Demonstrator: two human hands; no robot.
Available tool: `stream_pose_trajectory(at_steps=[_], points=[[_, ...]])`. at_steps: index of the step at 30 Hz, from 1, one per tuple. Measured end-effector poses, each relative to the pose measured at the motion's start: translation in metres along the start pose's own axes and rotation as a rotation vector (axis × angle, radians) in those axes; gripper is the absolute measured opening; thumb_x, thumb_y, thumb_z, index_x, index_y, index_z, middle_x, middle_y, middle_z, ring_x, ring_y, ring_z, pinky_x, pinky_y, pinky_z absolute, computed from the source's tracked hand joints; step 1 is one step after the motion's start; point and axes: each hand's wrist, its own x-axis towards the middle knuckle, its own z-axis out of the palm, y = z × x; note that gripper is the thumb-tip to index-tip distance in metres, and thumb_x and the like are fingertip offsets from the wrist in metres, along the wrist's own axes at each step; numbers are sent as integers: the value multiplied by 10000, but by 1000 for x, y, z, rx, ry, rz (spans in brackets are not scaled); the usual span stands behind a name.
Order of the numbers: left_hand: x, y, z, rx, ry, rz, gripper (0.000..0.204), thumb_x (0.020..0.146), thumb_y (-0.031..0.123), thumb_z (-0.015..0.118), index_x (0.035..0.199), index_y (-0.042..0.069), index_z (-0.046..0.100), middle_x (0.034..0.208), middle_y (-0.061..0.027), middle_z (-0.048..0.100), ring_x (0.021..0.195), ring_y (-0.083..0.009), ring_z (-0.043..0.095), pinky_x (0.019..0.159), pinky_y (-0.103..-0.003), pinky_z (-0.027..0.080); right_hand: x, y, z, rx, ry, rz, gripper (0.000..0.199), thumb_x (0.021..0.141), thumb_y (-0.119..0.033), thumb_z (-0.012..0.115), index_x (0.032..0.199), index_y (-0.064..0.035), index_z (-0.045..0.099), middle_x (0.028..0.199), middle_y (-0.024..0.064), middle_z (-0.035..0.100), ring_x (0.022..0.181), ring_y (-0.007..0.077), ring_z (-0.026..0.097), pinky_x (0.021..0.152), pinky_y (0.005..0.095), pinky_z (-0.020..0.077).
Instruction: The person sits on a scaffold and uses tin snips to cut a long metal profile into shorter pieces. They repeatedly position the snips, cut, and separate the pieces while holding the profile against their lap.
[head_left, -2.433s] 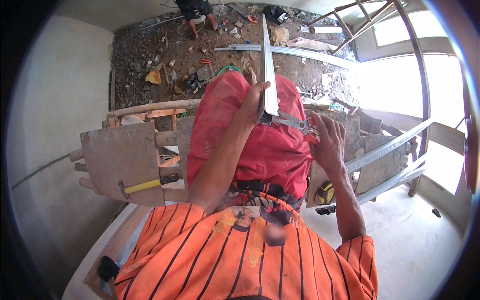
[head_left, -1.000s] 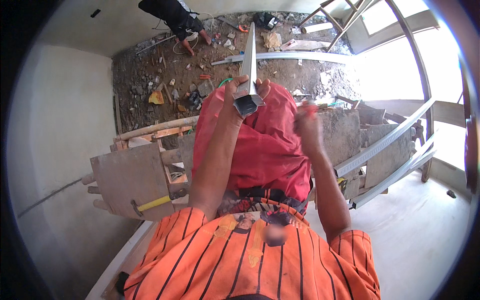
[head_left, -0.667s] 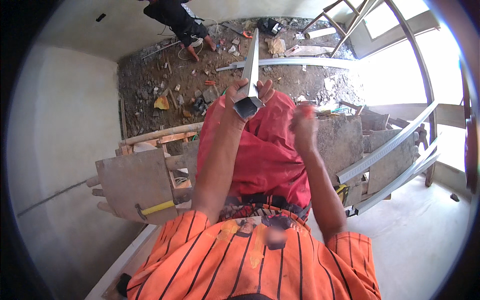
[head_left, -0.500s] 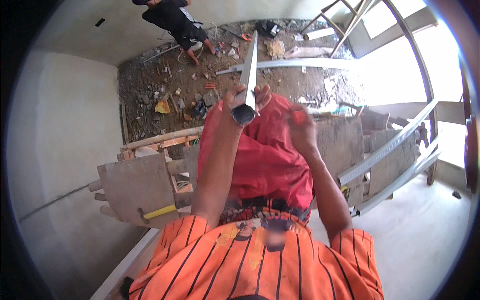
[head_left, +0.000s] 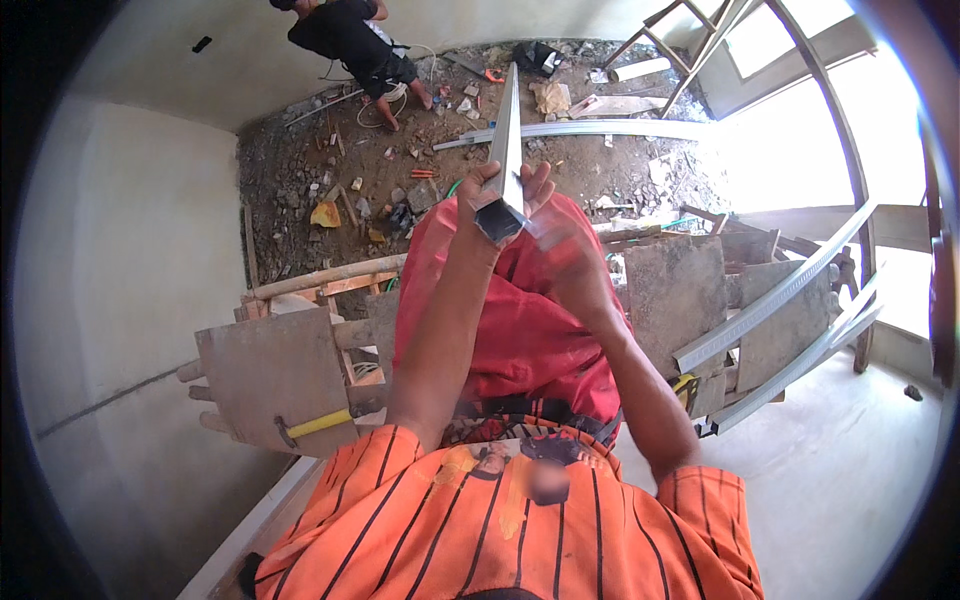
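A long, silvery metal channel [head_left: 508,150] points away from me, its open end close to my knees. My left hand [head_left: 478,200] is closed around it near that end, with the thumb on one side and the fingertips on the other. Just right of the channel's near end is my right hand [head_left: 572,262], smeared by motion. Its fingers seem curled around a small reddish thing, too blurred to name. Red trousers [head_left: 500,330] cover my legs beneath both hands.
Planks and boards [head_left: 675,295] lie at waist level; a yellow-handled tool [head_left: 318,424] rests at left. More metal channels [head_left: 775,290] extend at right. Rubble [head_left: 300,190] covers the ground below, with another channel [head_left: 600,128]. A person [head_left: 355,50] stands at the far left wall.
My right hand has moved left and slightly down, toward the channel's near end. My left hand and the channel have shifted slightly right. The far person has moved a little.
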Motion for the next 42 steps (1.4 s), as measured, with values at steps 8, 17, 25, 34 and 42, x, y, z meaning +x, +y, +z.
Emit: stream_pose_trajectory(at_steps=[8,17,25,34,42], points=[[5,-4,-3,55,-3,25,329,806,232,501,909,-76,552,867,-194,614,1037,-368,579,962,-507,422,2,-14,-21,-5,94,104,164,849,-82,562,1005,-41,528,840,90,581,756,196,559,679,335,462],[31,-29,2,152,65,44,373,811,309,529,1060,32,549,952,-135,618,1005,-341,580,876,-466,426,-49,-44,-74,-251,-224,385,469,783,-157,616,1200,-24,449,1092,214,554,1043,362,543,877,415,424],[52,-98,11,330,256,34,355,861,338,439,1043,38,493,907,-171,624,815,-339,638,627,-462,527,-72,-91,-124,-246,-311,688,547,786,-253,636,1238,-6,451,1144,219,553,1085,343,542,912,399,419],[63,-136,-34,403,279,-30,338,890,335,404,1020,30,472,849,-150,617,752,-311,646,623,-471,534,-75,-95,-139,-402,-352,786,564,806,-349,599,1231,-10,452,1164,230,527,1113,362,509,940,404,391],[65,-164,-40,399,318,39,279,871,305,429,964,43,462,747,-105,551,651,-260,597,618,-406,532,-93,-88,-132,-818,-269,746,475,839,-233,578,1193,25,394,1115,252,524,1077,403,505,895,428,414]])
